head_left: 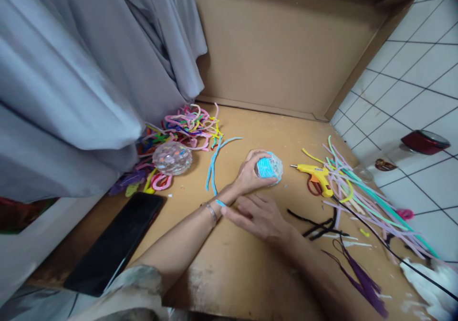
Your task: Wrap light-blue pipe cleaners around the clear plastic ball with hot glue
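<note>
My left hand [252,170] is wrapped around a round clear ball [277,167], partly covered in rows of light-blue pipe cleaner [265,168]. The ball rests on or just above the table; I cannot tell which. Below it, my right hand [261,217] reaches leftward over my left wrist with curled fingers. A short bit of blue pipe cleaner [220,203] sticks out at its fingertip, and the rest of that piece is hidden. Several loose blue pipe cleaners [213,163] lie on the table left of my left hand.
A second clear ball [172,158] sits by a heap of coloured pipe cleaners [193,123]. A black phone [114,244] lies at left. On the right are a yellow glue gun [317,175], pastel pipe cleaners [372,197], black pieces [318,228], a purple tassel [361,278] and a red-lidded jar [424,142].
</note>
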Motion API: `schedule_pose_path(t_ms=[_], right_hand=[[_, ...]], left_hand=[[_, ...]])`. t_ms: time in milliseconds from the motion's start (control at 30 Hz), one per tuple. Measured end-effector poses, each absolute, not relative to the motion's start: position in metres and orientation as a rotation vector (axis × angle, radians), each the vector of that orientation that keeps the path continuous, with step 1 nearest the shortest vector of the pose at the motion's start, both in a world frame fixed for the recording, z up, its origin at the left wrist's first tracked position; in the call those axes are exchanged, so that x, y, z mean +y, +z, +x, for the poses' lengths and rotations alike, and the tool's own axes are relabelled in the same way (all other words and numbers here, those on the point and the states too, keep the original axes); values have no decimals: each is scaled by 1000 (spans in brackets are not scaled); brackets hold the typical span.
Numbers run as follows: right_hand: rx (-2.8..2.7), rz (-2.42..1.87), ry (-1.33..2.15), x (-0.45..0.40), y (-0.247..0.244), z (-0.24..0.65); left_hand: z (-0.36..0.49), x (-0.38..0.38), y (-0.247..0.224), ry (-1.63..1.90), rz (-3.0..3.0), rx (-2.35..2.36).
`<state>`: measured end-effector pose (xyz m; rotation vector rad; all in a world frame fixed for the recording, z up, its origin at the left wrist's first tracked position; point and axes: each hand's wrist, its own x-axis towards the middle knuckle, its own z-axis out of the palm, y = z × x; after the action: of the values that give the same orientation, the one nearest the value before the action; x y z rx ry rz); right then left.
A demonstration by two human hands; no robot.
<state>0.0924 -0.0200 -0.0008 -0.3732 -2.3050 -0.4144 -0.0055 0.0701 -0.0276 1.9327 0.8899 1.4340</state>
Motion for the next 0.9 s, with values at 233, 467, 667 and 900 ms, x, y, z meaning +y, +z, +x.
schedule_pose_path(t_ms=[233,467,667,900], right_hand=[[-2437,-101,-595,-8,-20,81],[-2113,-398,-438,-11,-13,106],[-1840,-793,-550,-2,-2,142],[-1735,-911,-507,13,-14,149]], left_hand=[[-4,71,-29,1423,1947,900],[-5,72,-30,1397,1917,884],[-5,72,-29,1426,1953,829],[-6,69,-28,1413,1975,835]])
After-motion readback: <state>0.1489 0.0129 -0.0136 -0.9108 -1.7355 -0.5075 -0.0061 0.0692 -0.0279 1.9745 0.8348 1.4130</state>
